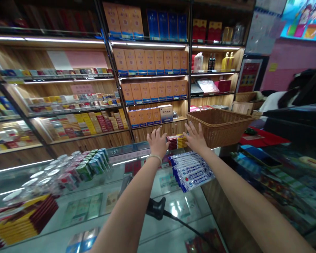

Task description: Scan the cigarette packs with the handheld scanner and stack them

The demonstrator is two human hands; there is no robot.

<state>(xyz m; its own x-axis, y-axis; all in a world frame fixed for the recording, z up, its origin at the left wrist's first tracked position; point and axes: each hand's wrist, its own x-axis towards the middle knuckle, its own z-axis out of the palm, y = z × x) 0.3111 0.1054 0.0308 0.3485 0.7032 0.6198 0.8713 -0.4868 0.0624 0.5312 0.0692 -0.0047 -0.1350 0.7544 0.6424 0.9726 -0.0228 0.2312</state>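
Observation:
Both my arms reach out over a glass counter (94,218). My left hand (158,142), with a bracelet at the wrist, is open with fingers spread at the left end of a row of red and yellow packs (177,141). At the row's right end, my right hand (196,137) is also open, fingers apart, close to the wicker basket (221,130). Whether either hand touches the packs is hard to tell. Nearer to me, blue and white wrapped sticks (192,170) lie on the glass between my forearms.
A black scanner (156,208) with a cable lies under my left forearm. Cups and small cans (89,167) stand at the left, with stacked red and yellow packs (26,221) in front. A phone (260,155) lies right. Shelves of boxes (150,61) stand behind.

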